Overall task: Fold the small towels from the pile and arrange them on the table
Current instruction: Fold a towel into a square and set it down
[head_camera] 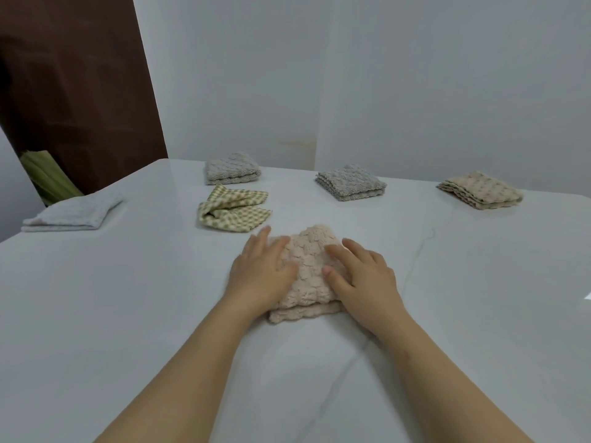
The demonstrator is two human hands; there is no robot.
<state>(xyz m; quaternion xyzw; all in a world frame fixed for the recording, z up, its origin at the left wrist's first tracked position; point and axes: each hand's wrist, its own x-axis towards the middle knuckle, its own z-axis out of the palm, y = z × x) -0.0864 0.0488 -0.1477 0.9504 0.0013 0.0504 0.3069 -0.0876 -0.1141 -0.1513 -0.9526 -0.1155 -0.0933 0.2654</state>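
In the middle of the bench point(128, 298), a bit toward your near edge, you've got the folded beige towel point(308, 273), and both your hands are flat on top of it. Your left hand point(260, 273) covers its left side and your right hand point(361, 279) covers its right side. The fingers point(339, 251) on both hands are stretched out and relaxed, lying on the cloth rather than curled round anything. The towel's doubled-over layers show along the edge nearest you.

Just beyond it, toward the far edge and slightly left, there's a yellow-green checked towel point(233, 207), folded pretty loosely with its layers gaping open. Behind that, close to the far edge, sits a folded grey towel point(232, 167). A second grey towel point(351, 182) sits further right along the same far edge, well apart from the first. Near the far right corner there's a tan towel point(479, 189), folded in a neat stack. Over by the left edge you've got a white towel point(73, 212), folded flat.

Past the bench's far left corner something green point(48, 174) leans against a dark brown panel point(80, 91); can't tell what it is.
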